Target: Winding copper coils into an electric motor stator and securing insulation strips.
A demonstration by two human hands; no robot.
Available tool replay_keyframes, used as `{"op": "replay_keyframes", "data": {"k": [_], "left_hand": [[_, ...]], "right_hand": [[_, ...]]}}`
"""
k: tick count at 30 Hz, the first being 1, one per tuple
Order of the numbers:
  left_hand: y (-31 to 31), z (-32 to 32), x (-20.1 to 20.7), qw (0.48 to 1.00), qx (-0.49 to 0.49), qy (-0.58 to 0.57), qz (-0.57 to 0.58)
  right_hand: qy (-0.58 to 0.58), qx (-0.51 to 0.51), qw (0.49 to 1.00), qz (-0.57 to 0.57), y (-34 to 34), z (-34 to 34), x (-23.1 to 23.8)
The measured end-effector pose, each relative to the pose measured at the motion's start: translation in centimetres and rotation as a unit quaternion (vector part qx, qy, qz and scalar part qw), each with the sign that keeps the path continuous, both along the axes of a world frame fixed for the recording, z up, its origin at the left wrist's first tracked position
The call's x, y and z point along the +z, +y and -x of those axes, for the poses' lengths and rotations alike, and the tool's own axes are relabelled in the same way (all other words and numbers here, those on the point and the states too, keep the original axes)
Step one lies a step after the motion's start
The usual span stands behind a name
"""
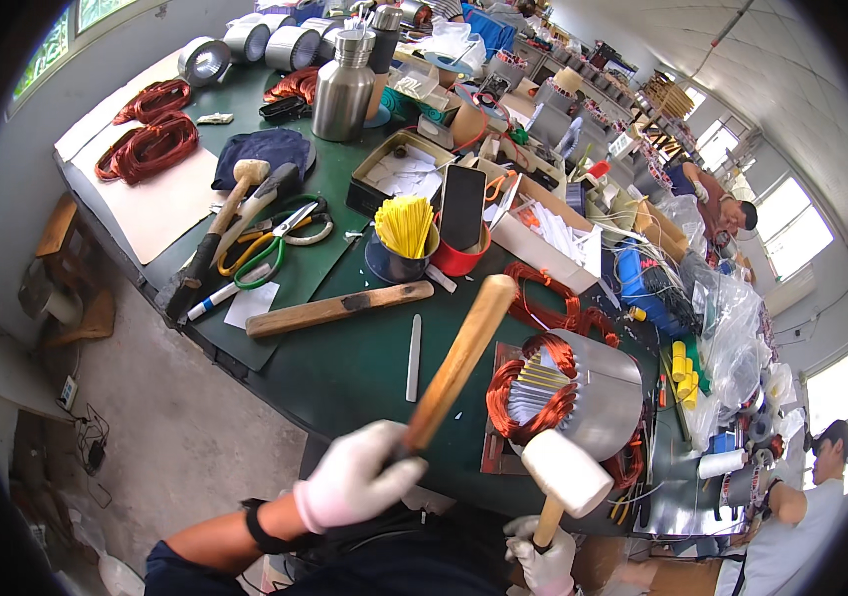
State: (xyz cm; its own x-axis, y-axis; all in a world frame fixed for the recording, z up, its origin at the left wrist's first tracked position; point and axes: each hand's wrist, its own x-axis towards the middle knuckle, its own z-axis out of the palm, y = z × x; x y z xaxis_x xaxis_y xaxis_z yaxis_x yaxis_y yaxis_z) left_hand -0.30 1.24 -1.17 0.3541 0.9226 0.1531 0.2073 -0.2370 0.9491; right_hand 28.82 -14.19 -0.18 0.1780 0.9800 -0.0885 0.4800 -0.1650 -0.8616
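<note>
My left hand (359, 479), in a white glove, is closed around the dark lower end of a wooden stick (463, 360), which slants up and away to the right. My right hand (545, 564), also gloved, grips the handle of a mallet with a white head (567, 473). Just beyond the mallet a motor stator (603, 382) lies on its side, its open end with copper windings (503, 399) turned toward the left. The stick's far end is raised beside the stator, and the mallet head covers part of the stator's near edge.
On the green table lie another wooden bar (339, 308), a thin white strip (414, 358), scissors (280, 236) and a second mallet (220, 223). A cup of yellow strips (404, 228), a phone (462, 207) and a steel bottle (342, 89) stand farther back. Co-workers (811, 517) sit at right.
</note>
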Motion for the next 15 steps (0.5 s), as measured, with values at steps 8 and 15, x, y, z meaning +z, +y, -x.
{"op": "replay_keyframes", "data": {"k": [8,15], "left_hand": [[-1.1,-13.2,-1.1,0.911,-0.267,0.179,-0.26],[-0.1,-17.7,-3.3,0.89,-0.218,0.287,-0.279]], "right_hand": [[0.203,-0.168,0.964,-0.033,-2.2,-2.2,-0.2],[0.344,-0.293,0.883,-0.125,-4.3,-5.4,0.1]]}}
